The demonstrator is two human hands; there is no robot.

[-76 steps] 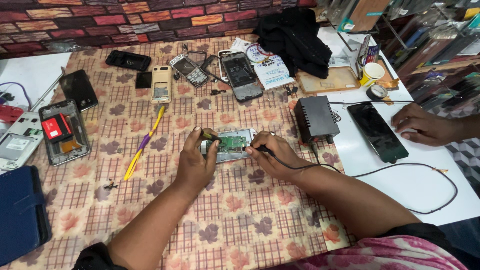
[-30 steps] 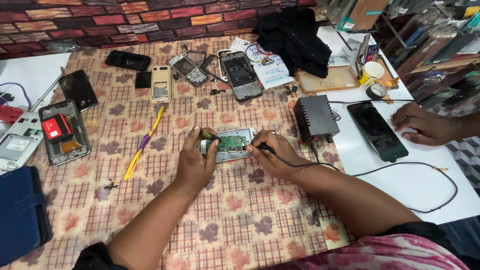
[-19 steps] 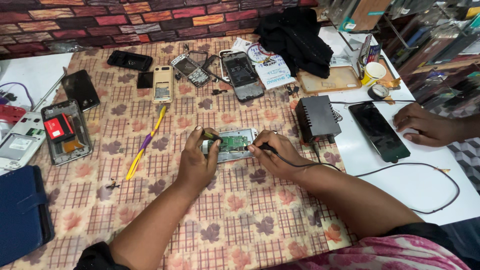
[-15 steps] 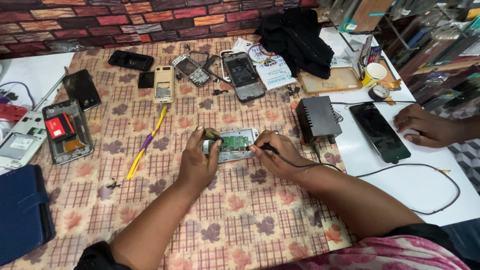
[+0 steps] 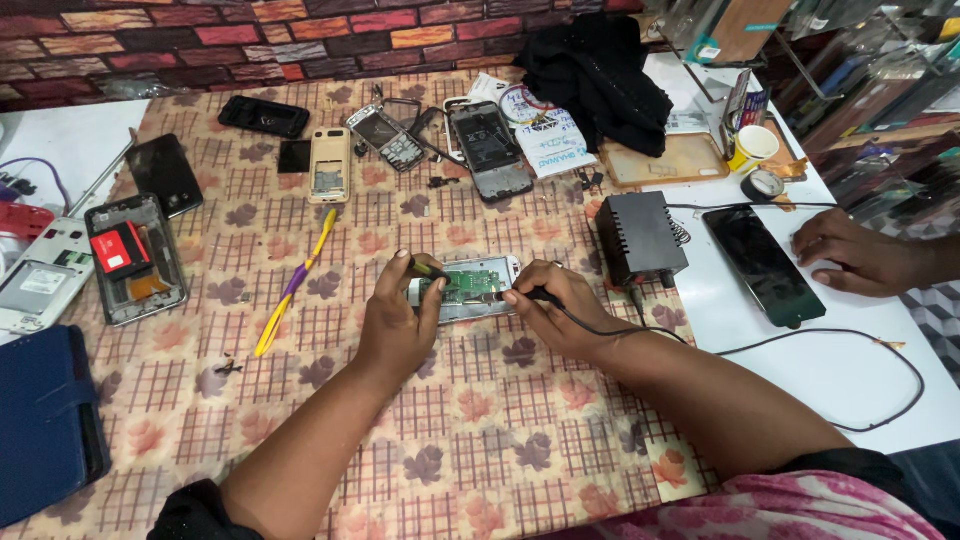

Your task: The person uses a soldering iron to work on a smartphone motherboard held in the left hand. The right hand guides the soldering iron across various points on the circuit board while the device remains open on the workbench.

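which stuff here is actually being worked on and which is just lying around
In hand:
- opened phone with green circuit board, steadied by the left hand
- corded soldering iron, held by the right hand
- black power box beside it

Lying about:
- yellow and purple tool
- cream phone
- dark phone frame
- black cloth
- blue case

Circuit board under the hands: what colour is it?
Green, set in a white phone shell: the circuit board shows between the left hand and right hand in the head view.
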